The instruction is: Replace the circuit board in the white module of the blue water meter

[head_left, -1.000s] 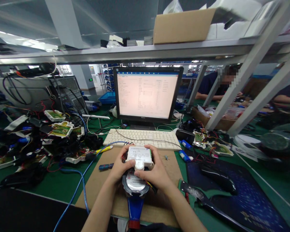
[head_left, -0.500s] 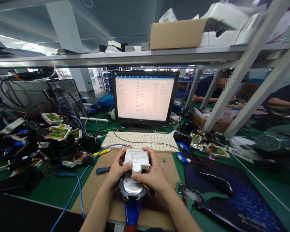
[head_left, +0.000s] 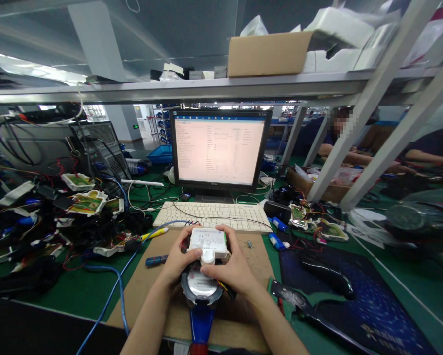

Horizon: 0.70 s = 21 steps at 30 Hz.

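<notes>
Between my two hands is a white plastic module (head_left: pixel 208 240) with a printed label and a rounded tab at its near edge. My left hand (head_left: pixel 180 259) is closed on its left side, thumb by the tab. On the right side my right hand (head_left: pixel 236 264) grips it, with its thumb just below the tab. Under and nearer than the module sits a round meter body (head_left: pixel 202 285) with a grey ring and a blue pipe section (head_left: pixel 202 323) toward me. Coloured wires show beside my right thumb. The fingertips behind the module are partly hidden.
Beyond my hands stand a cream keyboard (head_left: pixel 210 216) and a lit monitor (head_left: pixel 219 150). Opened modules with wires (head_left: pixel 88 202) crowd the left. Cutters (head_left: pixel 295 298) lie right, by a dark mouse pad (head_left: pixel 354 291). A screwdriver (head_left: pixel 155 261) rests on cardboard (head_left: pixel 140 291). Another person (head_left: pixel 321 138) sits behind.
My hands and the white module keep the same hold and position. The view has shifted very slightly. At the back right, a co-worker's arm now reaches further right.
</notes>
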{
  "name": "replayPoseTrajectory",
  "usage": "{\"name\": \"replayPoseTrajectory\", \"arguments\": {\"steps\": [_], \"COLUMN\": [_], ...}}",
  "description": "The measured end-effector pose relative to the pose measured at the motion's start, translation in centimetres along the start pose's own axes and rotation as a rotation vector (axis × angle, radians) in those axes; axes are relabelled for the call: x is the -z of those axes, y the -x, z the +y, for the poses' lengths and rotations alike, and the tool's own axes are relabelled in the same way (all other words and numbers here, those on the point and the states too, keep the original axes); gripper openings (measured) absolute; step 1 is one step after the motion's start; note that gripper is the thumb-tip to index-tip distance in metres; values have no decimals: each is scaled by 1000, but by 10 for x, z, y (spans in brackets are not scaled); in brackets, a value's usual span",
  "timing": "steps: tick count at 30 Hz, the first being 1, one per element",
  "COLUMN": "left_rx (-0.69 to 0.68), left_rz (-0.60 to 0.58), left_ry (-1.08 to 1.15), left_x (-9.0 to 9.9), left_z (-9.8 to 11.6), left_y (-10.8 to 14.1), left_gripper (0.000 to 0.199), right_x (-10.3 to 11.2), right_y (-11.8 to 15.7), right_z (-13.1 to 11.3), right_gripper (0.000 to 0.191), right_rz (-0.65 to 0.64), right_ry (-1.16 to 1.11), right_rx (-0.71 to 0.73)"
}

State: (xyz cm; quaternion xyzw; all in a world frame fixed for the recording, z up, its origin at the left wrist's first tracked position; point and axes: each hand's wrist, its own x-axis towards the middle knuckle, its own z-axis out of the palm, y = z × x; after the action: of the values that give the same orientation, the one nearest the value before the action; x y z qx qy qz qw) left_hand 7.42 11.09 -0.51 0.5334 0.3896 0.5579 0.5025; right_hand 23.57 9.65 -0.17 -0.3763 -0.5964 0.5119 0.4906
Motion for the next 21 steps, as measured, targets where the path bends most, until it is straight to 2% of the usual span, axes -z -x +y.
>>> {"name": "replayPoseTrajectory", "arguments": {"steps": [1,3,5,6,10,17,21], "left_rx": [5,11,15,16,5,-23,-5], "left_rz": [1,3,0,-2,-6,-1,3], "left_ry": [-11,-30,-38,-40,-45,-59,-67], "left_x": [0,0,1,1,1,2,1], "left_z": [1,2,3,3,4,2,3], "left_y": [0,-1,-1,-2,-2,-2,-2], "left_gripper": [66,66,65,64,63,63,66], "right_x": [2,5,6,7,6,8,6], "right_y": [-1,-5,-10,-13,-18,-15,-14], "right_z": [-1,-4,-8,-9,-12,-11,-10], "right_gripper": [76,55,35,31,26,23,23], "right_rz": [-14,-21,26,59,113,123,124], "right_ry": [-20,-63,-74,-62,-41,-44,-168], "right_rx": [9,31,32,17,-13,44,22]}}
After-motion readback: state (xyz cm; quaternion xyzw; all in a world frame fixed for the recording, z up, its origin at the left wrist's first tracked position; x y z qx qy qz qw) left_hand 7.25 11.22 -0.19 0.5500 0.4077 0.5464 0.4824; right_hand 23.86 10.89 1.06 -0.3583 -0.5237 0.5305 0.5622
